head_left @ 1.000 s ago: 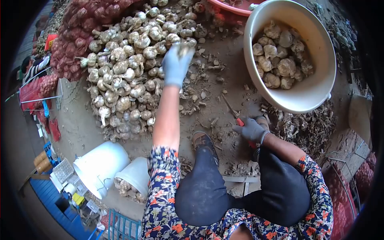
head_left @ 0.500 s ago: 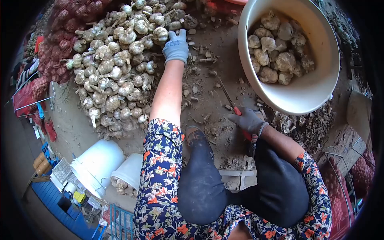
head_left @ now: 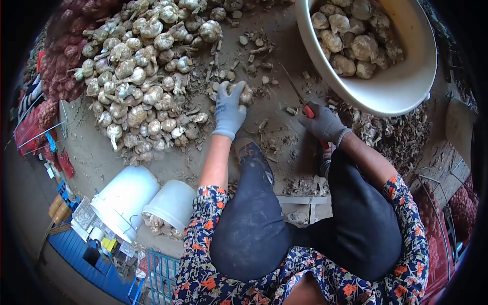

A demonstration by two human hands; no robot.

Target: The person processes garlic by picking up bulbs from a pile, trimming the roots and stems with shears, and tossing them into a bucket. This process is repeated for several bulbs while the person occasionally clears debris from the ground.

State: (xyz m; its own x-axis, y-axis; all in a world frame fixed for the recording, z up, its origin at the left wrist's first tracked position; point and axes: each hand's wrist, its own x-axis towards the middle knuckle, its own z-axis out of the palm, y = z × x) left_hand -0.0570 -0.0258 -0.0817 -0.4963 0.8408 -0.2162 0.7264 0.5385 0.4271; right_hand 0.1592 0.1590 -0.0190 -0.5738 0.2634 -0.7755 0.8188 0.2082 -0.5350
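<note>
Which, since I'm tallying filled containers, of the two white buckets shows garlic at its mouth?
The smaller bucket, nearer the person's leg: garlic bulbs show at its opening, none visible at the larger bucket beside it.

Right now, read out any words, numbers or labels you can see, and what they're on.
Nothing here reads clearly.
Glove on the left hand, gripping a garlic bulb: dark print on its back, too blurred to read.
Red-handled blade in the right hand: no lettering visible.
Boxes beside the white buckets: labels too small to read.
</note>
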